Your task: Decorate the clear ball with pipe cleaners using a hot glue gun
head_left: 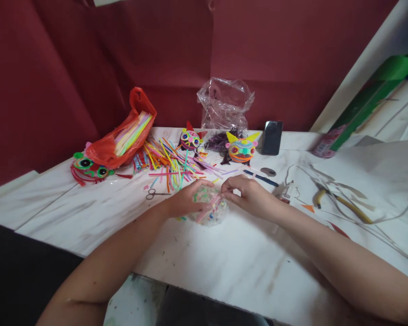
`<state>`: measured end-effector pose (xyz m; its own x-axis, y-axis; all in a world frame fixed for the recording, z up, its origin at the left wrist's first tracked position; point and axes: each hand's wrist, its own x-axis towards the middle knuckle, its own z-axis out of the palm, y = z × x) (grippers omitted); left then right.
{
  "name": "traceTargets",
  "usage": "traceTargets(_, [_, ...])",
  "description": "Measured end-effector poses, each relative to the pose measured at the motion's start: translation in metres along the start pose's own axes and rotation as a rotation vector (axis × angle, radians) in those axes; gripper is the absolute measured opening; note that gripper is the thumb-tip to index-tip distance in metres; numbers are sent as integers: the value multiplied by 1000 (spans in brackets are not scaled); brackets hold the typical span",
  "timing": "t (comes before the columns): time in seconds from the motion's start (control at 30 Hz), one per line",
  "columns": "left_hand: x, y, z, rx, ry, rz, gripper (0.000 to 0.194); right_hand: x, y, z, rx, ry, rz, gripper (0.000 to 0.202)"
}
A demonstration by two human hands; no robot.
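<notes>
Between my hands, on the white tabletop, sits a clear rounded plastic bag (217, 216) with small coloured bits in it and a pink strip (209, 209) across its top. My left hand (187, 198) is closed around its left side, fingers over the far edge. At the upper right end of the strip, my right hand (243, 194) pinches with thumb and forefinger; the exact grip is too small to make out. Small scissors (156, 194) lie left of my left hand. Behind them spreads a loose pile of coloured pipe cleaners (180, 170).
Decorated animal heads (241, 150) stand at the back, near a crumpled clear bag (224, 104) and a phone (272, 138). A red bag (122, 136) of pastel sticks lies left. On the right are a glue gun (288, 192), yellow-handled pliers (353, 210) and cables.
</notes>
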<state>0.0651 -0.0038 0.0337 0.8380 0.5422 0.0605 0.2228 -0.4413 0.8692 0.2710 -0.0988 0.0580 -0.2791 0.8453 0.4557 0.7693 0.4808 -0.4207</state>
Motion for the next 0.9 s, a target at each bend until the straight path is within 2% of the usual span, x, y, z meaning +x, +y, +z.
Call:
traceTargets(0.1, [0,-3,-1,-7,-1,17,60,0,0,2,14,-9,-15,7])
traceTargets(0.27, [0,-7,-1,-24,-13,62,61,0,1,-8,32,132,-22,11])
traceTargets(0.43, [1,-11,-3,-29,3,130,76,1,2,-18,117,-28,12,19])
traceTargets(0.57, [1,-10,-4,-12,10,158,80,0,5,-18,116,-126,62,19])
traceTargets(0.9, [1,-5,-1,72,5,203,75,1,6,-3,114,-120,56,11])
